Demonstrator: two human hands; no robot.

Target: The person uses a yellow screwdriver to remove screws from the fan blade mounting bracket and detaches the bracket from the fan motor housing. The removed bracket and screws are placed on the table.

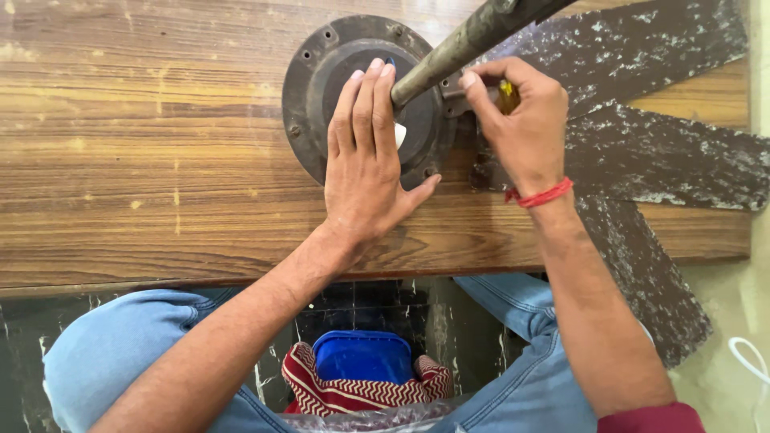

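A dark round ceiling-fan motor housing point(317, 96) lies on a wooden board point(144, 160), its down-rod point(465, 44) sticking up toward the camera. My left hand point(365, 160) lies flat on the housing, fingers together and touching the rod's base, over something small and white. My right hand point(521, 120) is closed around a yellow-handled tool point(507, 95), held at the bracket where a blade joins the housing. Dusty brown fan blades point(642, 48) spread out to the right.
The board's front edge runs just above my knees in blue jeans. Between them on the dark floor stand a blue plastic container point(362, 357) and a red-and-white patterned cloth point(361, 393). A white cord point(750, 361) lies at the lower right.
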